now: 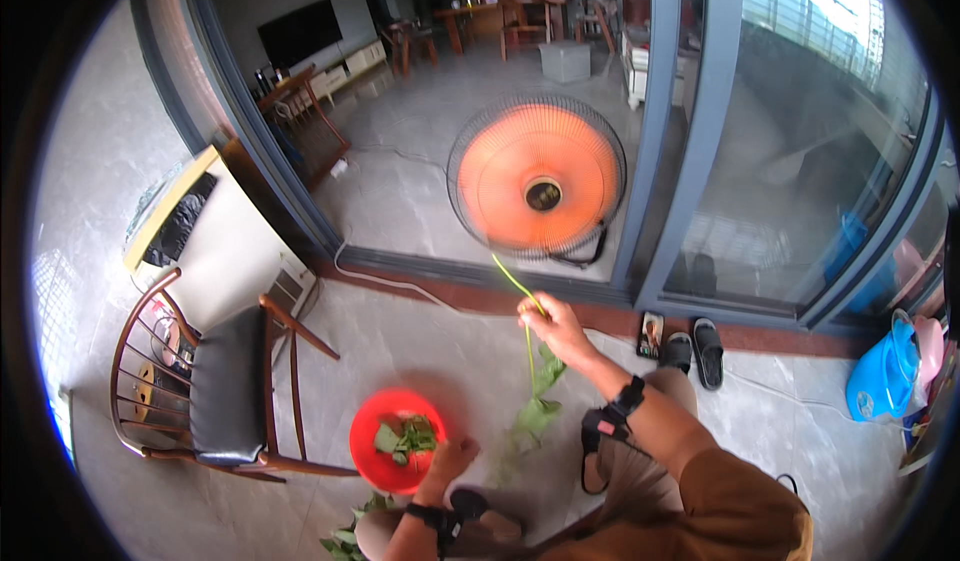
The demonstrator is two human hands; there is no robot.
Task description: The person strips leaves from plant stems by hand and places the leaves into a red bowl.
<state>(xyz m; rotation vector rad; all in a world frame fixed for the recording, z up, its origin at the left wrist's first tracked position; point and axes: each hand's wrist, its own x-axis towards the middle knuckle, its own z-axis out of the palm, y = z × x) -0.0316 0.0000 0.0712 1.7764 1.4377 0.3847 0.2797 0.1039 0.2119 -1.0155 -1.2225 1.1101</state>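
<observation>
My right hand (553, 328) grips a long green leafy stem (530, 355). Its bare end sticks up past my fingers, and its leaves hang blurred over the floor. At the right side of a red plastic basin (365, 452) is my left hand (452, 457); its fingers look curled, and I cannot tell whether anything is in them or whether it touches the rim. Inside the basin lie torn green leaves and stem pieces (409, 437). More leafy greens (346, 537) rest on the floor by my left knee, partly hidden by my leg.
A round electric fan heater (543, 193) glows orange at the sliding door's opening. A white cable (397, 283) crosses the floor. To the left stands a wooden chair (229, 385) with a dark seat. Slippers (708, 355) and a blue bucket (885, 370) are to the right.
</observation>
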